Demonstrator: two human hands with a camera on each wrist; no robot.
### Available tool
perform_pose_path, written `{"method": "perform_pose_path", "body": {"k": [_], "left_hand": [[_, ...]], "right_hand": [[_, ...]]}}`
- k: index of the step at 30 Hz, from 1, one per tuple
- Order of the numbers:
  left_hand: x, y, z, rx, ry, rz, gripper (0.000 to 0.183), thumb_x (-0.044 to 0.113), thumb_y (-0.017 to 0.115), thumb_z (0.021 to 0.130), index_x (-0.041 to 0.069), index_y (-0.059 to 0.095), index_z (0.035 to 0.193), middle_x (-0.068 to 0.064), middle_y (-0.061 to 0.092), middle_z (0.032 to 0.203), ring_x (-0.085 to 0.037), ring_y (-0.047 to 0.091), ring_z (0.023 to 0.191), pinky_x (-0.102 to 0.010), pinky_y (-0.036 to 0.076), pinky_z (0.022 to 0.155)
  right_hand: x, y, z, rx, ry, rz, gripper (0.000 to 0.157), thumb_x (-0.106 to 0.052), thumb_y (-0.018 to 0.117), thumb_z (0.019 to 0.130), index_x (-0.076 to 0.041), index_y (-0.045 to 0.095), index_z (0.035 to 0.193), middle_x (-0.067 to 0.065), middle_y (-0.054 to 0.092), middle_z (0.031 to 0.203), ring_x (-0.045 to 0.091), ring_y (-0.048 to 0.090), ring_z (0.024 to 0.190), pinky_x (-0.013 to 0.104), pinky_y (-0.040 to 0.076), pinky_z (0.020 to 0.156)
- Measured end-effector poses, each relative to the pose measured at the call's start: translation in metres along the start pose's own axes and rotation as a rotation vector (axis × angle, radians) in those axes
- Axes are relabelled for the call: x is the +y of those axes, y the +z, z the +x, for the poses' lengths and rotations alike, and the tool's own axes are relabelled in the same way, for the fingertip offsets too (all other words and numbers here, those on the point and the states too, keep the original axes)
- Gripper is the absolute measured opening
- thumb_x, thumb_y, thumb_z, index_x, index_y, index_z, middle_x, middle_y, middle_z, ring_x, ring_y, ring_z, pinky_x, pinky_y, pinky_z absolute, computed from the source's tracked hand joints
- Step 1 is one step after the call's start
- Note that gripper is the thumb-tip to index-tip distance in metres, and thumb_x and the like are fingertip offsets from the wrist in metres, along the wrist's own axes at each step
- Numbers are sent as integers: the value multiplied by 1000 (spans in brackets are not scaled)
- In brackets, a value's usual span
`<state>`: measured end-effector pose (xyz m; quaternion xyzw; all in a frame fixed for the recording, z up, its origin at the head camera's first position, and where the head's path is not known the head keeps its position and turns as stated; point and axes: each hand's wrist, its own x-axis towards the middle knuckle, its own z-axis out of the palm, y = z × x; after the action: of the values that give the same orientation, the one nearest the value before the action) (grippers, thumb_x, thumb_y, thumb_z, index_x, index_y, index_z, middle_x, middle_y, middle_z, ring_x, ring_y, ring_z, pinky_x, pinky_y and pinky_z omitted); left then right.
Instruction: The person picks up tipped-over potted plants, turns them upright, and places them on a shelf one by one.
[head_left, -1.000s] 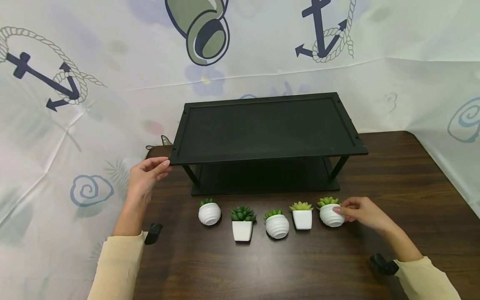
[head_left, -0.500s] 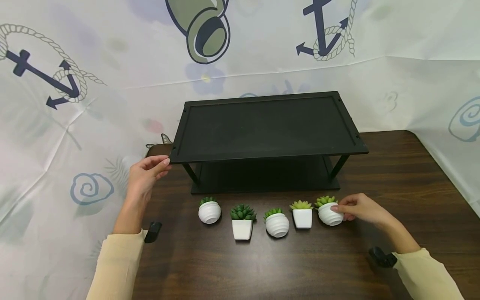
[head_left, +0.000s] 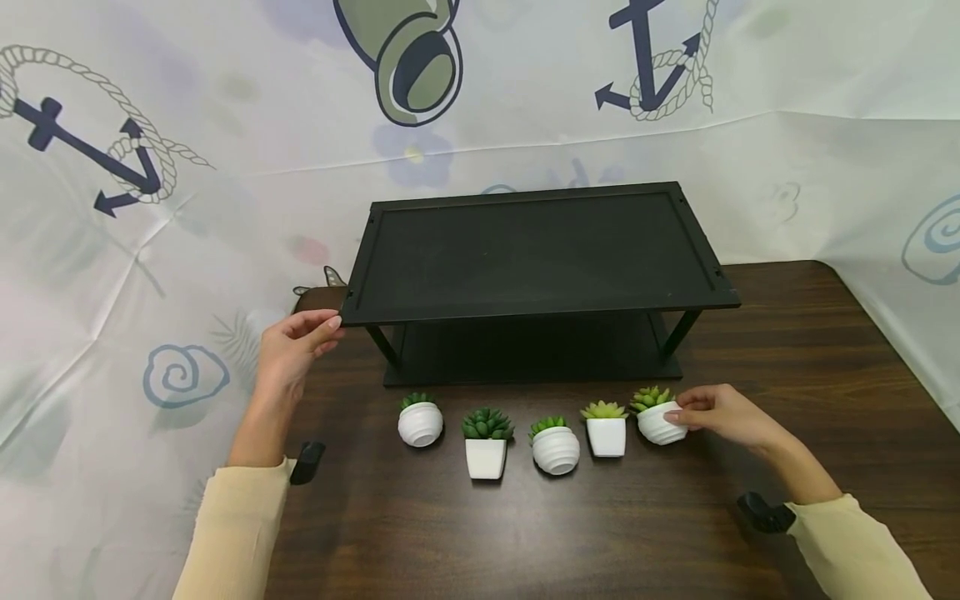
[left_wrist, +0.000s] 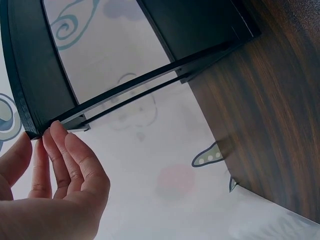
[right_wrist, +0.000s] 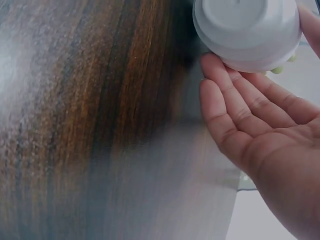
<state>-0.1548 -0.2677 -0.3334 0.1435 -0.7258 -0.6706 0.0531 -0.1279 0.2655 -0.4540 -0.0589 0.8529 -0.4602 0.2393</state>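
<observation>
A black two-tier shelf (head_left: 532, 258) stands at the back of the table. My left hand (head_left: 288, 350) pinches the front left corner of its top board; in the left wrist view, thumb and fingertips meet at that corner. At the right end of a row of potted succulents, my right hand (head_left: 727, 421) grips a round white pot with a light green succulent (head_left: 660, 422) by its right side. This pot leans, its plant towards the upper left. In the right wrist view the pot's underside (right_wrist: 237, 12) shows, with the thumb at one side and fingers at the other.
Left of the held pot stand a square-potted yellow-green succulent (head_left: 606, 435), a round-potted one (head_left: 556, 450), a dark green square-potted one (head_left: 486, 458) and another round one (head_left: 420, 423). Below the shelf's top board lies a lower board (head_left: 525, 350). A printed cloth (head_left: 225, 275) hangs behind the brown table (head_left: 480, 542).
The pot in my right hand has tilted further and shifted slightly up and left, and the right hand has moved with it. My left hand stays at the shelf corner.
</observation>
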Motion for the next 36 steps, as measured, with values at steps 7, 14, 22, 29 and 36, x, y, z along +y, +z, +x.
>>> {"method": "perform_pose_path", "body": {"k": [7, 14, 22, 29, 36], "left_hand": [[1, 1, -1, 7, -15, 40, 23, 17, 71, 79, 4, 64, 97, -2, 64, 85, -7, 64, 69, -17, 51, 66], [1, 1, -1, 6, -12, 13, 17, 14, 71, 80, 6, 65, 94, -1, 63, 83, -7, 64, 68, -17, 51, 65], [2, 1, -2, 9, -14, 15, 20, 14, 71, 80, 4, 64, 96, 0, 63, 82, -7, 64, 68, -17, 51, 65], [2, 1, -2, 13, -20, 27, 22, 14, 71, 80, 3, 64, 98, 1, 63, 82, -7, 64, 68, -17, 51, 65], [1, 1, -2, 4, -11, 10, 18, 13, 71, 80, 5, 65, 95, 2, 64, 80, -7, 64, 68, -17, 51, 65]], "right_hand": [[1, -1, -1, 22, -51, -12, 57, -24, 68, 84, 16, 47, 118, 20, 58, 108, 25, 55, 96, 30, 50, 73], [3, -2, -1, 2, -106, 39, 60, -19, 70, 81, 18, 44, 121, 26, 55, 113, 31, 55, 101, 27, 51, 75], [8, -3, -3, -36, -204, 86, 66, -14, 74, 76, 14, 41, 126, 30, 48, 120, 19, 56, 101, 26, 51, 73], [11, -1, -5, -29, -259, 80, 65, -10, 74, 76, 15, 40, 126, 30, 49, 116, 11, 56, 93, 25, 52, 70], [20, 1, -5, -15, -277, 71, 66, -12, 76, 73, 9, 43, 125, 26, 46, 122, -1, 49, 101, 23, 49, 79]]}}
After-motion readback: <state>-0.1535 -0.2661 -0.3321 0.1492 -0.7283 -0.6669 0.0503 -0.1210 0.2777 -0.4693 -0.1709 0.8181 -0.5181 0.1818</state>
